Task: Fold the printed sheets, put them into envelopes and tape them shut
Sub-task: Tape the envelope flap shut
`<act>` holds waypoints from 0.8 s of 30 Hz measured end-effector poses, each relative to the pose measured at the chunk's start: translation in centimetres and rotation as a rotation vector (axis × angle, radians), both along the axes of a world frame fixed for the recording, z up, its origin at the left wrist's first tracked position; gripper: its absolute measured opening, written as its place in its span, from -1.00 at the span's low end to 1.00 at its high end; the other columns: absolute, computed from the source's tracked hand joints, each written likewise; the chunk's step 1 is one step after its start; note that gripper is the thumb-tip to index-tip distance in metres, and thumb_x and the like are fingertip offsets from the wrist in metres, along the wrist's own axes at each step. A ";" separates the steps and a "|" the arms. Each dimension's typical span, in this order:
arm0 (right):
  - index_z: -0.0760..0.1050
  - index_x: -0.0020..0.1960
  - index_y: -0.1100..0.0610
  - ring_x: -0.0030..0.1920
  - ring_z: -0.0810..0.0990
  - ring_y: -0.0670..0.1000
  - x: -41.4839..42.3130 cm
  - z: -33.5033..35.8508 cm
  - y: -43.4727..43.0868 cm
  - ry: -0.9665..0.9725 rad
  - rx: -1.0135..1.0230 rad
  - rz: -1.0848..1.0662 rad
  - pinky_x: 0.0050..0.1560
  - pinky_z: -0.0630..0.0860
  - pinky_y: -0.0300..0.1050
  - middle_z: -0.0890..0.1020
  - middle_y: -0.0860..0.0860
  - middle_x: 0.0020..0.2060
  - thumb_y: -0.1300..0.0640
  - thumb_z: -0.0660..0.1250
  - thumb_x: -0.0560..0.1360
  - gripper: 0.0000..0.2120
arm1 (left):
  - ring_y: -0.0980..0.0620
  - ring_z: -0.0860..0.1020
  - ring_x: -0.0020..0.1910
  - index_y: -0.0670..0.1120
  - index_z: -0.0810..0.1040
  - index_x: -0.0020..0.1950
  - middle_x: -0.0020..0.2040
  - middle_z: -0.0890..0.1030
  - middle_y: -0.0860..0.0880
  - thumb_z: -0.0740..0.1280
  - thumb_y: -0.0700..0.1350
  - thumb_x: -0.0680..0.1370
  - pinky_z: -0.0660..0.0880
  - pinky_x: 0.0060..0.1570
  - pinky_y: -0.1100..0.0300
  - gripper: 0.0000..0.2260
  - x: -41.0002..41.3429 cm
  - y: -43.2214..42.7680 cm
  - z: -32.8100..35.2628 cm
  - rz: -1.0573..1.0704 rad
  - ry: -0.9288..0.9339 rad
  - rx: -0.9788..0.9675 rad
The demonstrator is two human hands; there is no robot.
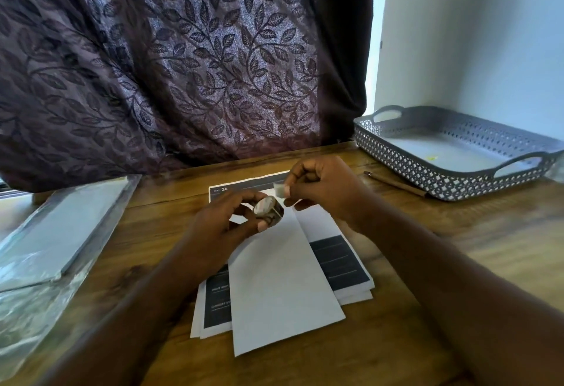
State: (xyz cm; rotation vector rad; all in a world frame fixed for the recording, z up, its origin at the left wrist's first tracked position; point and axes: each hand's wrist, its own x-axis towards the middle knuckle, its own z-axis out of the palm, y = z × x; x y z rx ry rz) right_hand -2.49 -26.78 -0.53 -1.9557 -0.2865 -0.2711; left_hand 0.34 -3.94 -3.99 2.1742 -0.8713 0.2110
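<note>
Just above the far end of the white envelope (pixel 280 288), the left hand (pixel 225 218) grips a small roll of tape (pixel 268 210) with its fingers curled round it, and the right hand (pixel 323 187) pinches the free tape end (pixel 280 191) between thumb and forefinger. The envelope lies slantwise on the stack of printed sheets (pixel 341 263) in the middle of the wooden table (pixel 457 263). A grey perforated tray (pixel 427 172) and a pen (pixel 396 184) sit at the right, a plastic-wrapped white pack (pixel 61 233) at the left.
</note>
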 end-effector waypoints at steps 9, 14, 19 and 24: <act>0.60 -0.03 0.26 -0.18 0.74 0.11 -0.1 1.1 -2.3 0.013 0.137 -0.121 -0.05 0.69 0.13 0.73 0.13 -0.19 0.27 0.45 0.51 -0.93 | 0.26 0.58 0.03 0.25 0.52 0.04 -0.02 0.62 0.32 0.49 0.06 0.37 0.57 -0.09 0.33 -0.70 -1.2 -0.4 0.7 0.005 -0.037 -0.018; 0.62 -0.12 0.13 -0.27 0.73 0.00 -0.2 0.5 -5.5 -0.081 -0.056 -0.351 -0.08 0.70 0.08 0.72 0.03 -0.30 0.21 0.50 0.48 -0.94 | 0.25 0.51 0.01 0.30 0.46 0.08 0.05 0.49 0.36 0.49 0.04 0.44 0.49 -0.15 0.38 -0.68 -0.6 -2.4 1.0 0.020 -0.117 0.086; 0.61 -0.18 0.03 -0.36 0.64 -0.16 -2.2 -0.4 -10.1 -0.156 -0.293 -0.531 -0.23 0.57 -0.24 0.67 -0.10 -0.34 0.10 0.53 0.46 -0.90 | 0.21 0.47 -0.09 0.18 0.52 0.20 -0.01 0.47 0.23 0.49 -0.01 0.48 0.38 -0.18 0.46 -0.67 0.8 -8.4 1.5 -0.030 -0.154 0.138; 0.63 -0.16 0.08 -0.34 0.63 -0.17 -3.7 -1.0 -13.0 -0.260 -0.139 -0.694 -0.30 0.48 -0.39 0.68 -0.11 -0.27 0.16 0.50 0.47 -0.94 | 0.04 0.50 -0.02 0.03 0.64 0.13 0.01 0.57 0.03 0.52 0.07 0.43 0.48 -0.05 0.03 -0.69 3.2 -16.6 1.0 -0.042 -0.202 0.191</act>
